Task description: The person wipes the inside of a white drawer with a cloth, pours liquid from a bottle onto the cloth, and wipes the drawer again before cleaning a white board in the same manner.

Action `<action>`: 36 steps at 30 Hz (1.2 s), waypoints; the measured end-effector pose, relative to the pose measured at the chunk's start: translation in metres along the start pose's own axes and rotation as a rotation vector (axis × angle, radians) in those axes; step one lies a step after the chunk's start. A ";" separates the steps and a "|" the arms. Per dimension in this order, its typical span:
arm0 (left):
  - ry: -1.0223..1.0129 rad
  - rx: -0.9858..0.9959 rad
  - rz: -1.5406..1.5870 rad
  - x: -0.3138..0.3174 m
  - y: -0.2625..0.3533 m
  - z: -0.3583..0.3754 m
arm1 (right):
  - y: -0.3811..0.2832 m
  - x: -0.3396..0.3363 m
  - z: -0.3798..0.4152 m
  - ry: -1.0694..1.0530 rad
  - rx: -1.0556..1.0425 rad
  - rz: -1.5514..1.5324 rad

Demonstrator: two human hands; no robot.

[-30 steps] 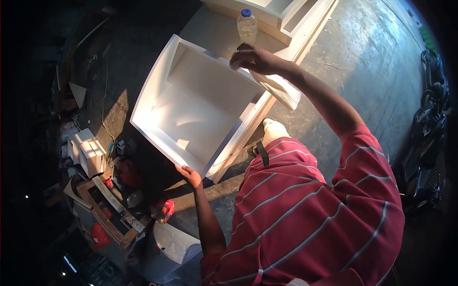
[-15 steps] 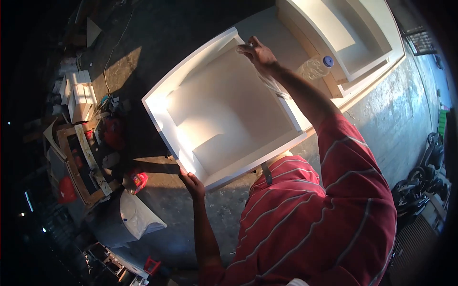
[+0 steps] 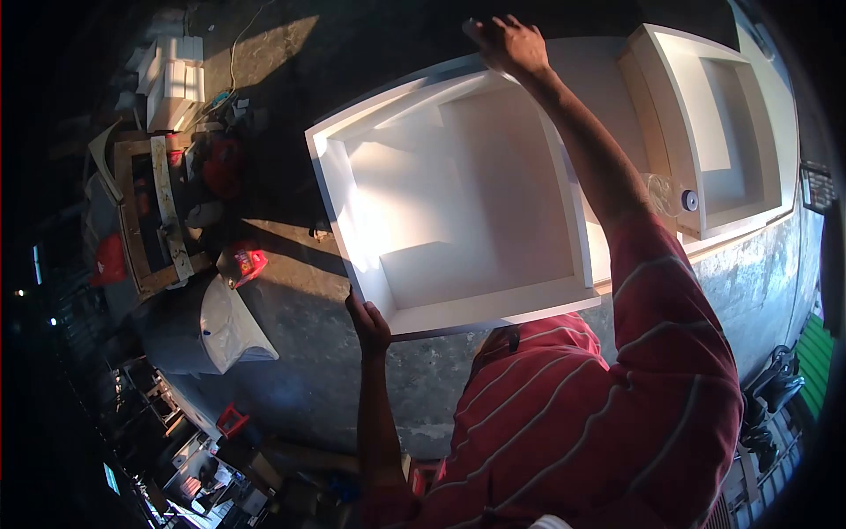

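Observation:
A white open box, like a drawer or cabinet unit (image 3: 458, 194), stands on a concrete floor in front of me. My left hand (image 3: 368, 323) grips its near left corner. At the box's far rim, my right hand (image 3: 507, 41) is closed on the edge, arm stretched over the box. Whether something small is pinched in those fingers is too dark to tell. A clear plastic bottle with a blue cap (image 3: 671, 196) lies just right of my right arm, partly hidden by it.
A second white unit with a recess (image 3: 723, 132) lies at the right on a white panel. Clutter sits at the left: white blocks (image 3: 174, 81), a wooden frame (image 3: 150, 220), a red carton (image 3: 249, 261), a grey sack (image 3: 207, 331). Dark gear stands at far right.
The view has swung round, so the box now sits more square to me. My right hand moved from inside the box's far wall to its far rim. My left hand stayed on the near corner.

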State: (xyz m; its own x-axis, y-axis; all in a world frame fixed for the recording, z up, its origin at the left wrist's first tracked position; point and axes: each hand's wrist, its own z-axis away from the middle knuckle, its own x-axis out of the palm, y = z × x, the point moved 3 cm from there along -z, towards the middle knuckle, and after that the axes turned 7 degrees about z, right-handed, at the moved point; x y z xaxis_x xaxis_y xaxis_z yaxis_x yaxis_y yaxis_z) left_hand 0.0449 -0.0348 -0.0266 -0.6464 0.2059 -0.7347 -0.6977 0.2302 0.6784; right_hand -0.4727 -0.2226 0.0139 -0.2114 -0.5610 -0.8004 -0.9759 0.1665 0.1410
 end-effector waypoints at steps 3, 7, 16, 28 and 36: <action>-0.012 -0.062 0.003 -0.001 -0.001 0.002 | -0.013 0.014 0.024 -0.083 0.150 -0.200; -0.035 -0.086 0.025 0.000 -0.002 0.005 | -0.036 0.015 0.014 -0.129 0.071 -0.281; 0.020 -0.024 -0.001 0.000 0.009 -0.001 | -0.265 0.048 -0.067 -0.694 -0.017 -0.533; -0.017 -0.072 0.051 -0.002 0.017 -0.003 | -0.325 -0.028 0.001 -0.120 -0.356 -0.974; -0.022 -0.261 0.553 0.013 -0.031 0.013 | -0.344 -0.111 0.144 -0.217 -0.726 -1.574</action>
State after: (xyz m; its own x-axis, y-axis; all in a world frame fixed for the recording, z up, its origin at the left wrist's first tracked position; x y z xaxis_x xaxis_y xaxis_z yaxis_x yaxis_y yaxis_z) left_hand 0.0619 -0.0270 -0.0567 -0.9298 0.2489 -0.2713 -0.3151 -0.1568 0.9360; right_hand -0.1061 -0.1009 -0.0292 0.8310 0.3028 -0.4666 -0.0621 -0.7831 -0.6188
